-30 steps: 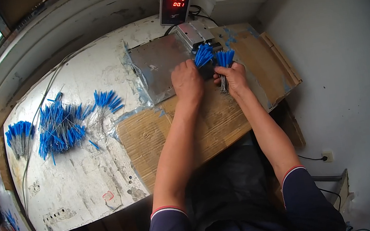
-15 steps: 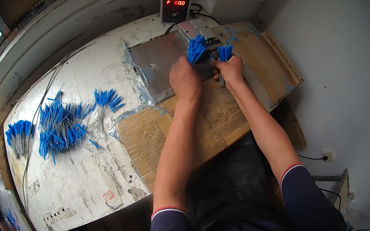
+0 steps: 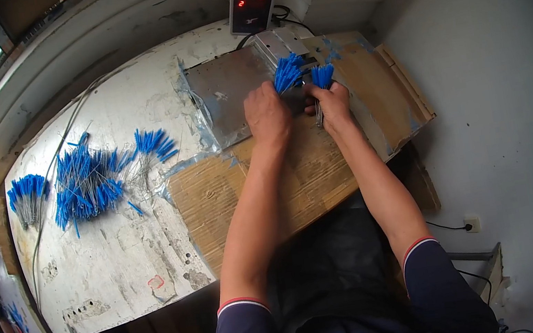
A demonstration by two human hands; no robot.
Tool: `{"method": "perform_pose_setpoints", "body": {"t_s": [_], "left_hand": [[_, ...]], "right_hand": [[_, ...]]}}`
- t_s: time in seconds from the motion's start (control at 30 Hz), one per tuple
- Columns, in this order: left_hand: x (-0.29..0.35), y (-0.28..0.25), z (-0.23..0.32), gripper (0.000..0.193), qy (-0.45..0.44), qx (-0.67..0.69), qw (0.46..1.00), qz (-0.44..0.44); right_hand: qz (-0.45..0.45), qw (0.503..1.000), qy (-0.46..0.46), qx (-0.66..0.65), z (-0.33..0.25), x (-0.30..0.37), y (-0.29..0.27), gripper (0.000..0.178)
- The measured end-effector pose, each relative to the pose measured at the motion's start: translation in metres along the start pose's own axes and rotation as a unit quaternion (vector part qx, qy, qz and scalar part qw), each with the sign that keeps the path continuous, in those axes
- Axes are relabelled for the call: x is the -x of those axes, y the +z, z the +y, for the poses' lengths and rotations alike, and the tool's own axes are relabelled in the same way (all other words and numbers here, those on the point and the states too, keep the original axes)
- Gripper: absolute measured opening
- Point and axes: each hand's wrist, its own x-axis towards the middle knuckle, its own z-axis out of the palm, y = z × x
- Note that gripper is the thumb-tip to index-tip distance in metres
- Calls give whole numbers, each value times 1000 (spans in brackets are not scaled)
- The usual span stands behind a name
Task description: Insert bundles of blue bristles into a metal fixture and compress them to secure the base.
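Note:
My left hand (image 3: 266,114) is closed round a bunch of thin wires with blue sleeved ends (image 3: 288,72), the blue ends fanning up past the fingers. Just to its right, my right hand (image 3: 331,102) grips a smaller bunch of the same wires (image 3: 322,75). Its blue ends point away from me and the bare silvery wire hangs below the fingers. Both hands are at the front of a small grey machine (image 3: 281,44), whose working part is mostly hidden by hands and wires. A metal plate (image 3: 227,92) lies beside my left hand.
Cardboard (image 3: 295,172) covers the near table edge under my forearms; more cardboard (image 3: 381,78) lies to the right. On the white tabletop (image 3: 123,273) at left sit a large pile of blue-ended wires (image 3: 87,181) and smaller bundles. A red-digit display box (image 3: 251,5) stands behind.
The blue ends in my left hand have shifted slightly to the right. My right hand has moved a little, still gripping its bunch. The display's red digits have changed.

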Motion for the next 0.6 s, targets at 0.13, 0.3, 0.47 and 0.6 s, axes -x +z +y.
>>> {"method": "perform_pose_setpoints", "body": {"t_s": [0.13,0.3,0.47,0.6], "left_hand": [[-1,-1,2,17,0,6,999,-44],[-1,-1,3,16,-4,10,999,-49],[0,2,2,16,13,-8,999,-49],[3,7,-2,10,72,-36,997,5]], "right_hand": [[-70,995,-5,-76,4,3,-13,13],[-58,994,3,-90,8,3,-18,14],[-79,995,-1,-61,9,7,-20,18],[-70,996,-14,-49,9,10,-21,20]]}}
